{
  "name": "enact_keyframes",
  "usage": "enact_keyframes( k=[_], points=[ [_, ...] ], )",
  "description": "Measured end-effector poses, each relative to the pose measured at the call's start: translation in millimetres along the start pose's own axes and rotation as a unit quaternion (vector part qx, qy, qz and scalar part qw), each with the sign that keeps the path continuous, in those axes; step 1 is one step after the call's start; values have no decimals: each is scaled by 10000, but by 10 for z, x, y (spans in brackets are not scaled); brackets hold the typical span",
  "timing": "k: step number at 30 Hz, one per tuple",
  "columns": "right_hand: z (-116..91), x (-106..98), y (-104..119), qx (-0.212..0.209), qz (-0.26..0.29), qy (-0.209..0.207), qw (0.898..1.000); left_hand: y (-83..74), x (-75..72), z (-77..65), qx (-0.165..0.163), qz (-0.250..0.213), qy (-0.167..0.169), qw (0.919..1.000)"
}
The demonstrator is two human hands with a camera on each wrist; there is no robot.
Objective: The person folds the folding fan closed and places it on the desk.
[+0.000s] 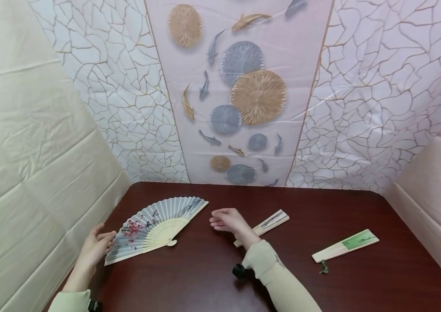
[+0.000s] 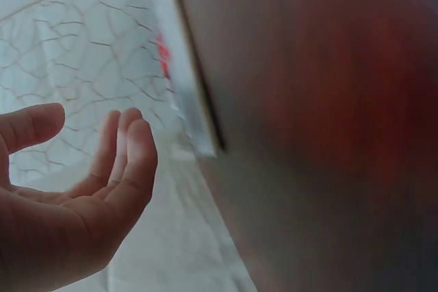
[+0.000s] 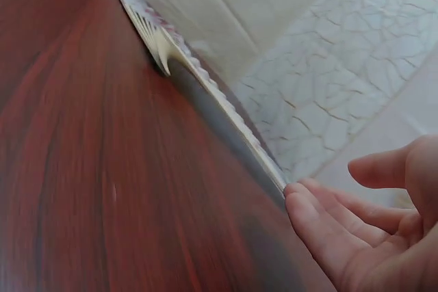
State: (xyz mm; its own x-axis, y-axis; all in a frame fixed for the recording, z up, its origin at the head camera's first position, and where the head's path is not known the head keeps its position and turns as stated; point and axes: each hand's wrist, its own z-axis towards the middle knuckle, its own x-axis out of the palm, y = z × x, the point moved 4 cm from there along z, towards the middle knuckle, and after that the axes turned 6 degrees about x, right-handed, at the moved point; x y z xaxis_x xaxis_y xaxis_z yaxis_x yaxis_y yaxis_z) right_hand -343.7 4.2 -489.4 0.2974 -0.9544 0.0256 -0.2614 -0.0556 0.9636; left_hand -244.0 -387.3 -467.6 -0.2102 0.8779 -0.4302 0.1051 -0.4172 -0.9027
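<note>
A spread folding fan (image 1: 146,229), grey-blue with red blossoms and pale wooden ribs, lies on the dark table with its pivot towards me. Beside its left end is my left hand (image 1: 95,248), fingers loosely bent and thumb apart; in the left wrist view a gap shows between the fingertips and the fan's edge (image 2: 191,80). My right hand (image 1: 231,222) hovers just right of the fan's other end, palm turned inward and holding nothing. In the right wrist view its fingertips (image 3: 301,203) overlap the fan's far tip, and the thumb stands apart.
A folded fan with a grey pattern (image 1: 271,221) lies partly behind my right wrist. Farther right is a folded green fan (image 1: 357,242) with a green tassel (image 1: 323,267). Patterned cloth (image 1: 240,143) hangs behind the reddish-brown table (image 1: 189,281), with cream cloth (image 1: 41,173) at the left.
</note>
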Motion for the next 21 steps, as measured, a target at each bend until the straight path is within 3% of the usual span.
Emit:
enact_keyframes(
  k=[9, 13, 21],
  points=[
    [240, 303, -77, 408, -60, 15, 9991, 178, -102, 112, -33, 596, 367, 9975],
    [308, 395, -151, 616, 191, -46, 9979, 244, -105, 152, -135, 770, 632, 9949],
    [371, 702, -246, 874, 750, 300, 9929, 311, -188, 98, -469, 878, 1051, 9895]
  ],
)
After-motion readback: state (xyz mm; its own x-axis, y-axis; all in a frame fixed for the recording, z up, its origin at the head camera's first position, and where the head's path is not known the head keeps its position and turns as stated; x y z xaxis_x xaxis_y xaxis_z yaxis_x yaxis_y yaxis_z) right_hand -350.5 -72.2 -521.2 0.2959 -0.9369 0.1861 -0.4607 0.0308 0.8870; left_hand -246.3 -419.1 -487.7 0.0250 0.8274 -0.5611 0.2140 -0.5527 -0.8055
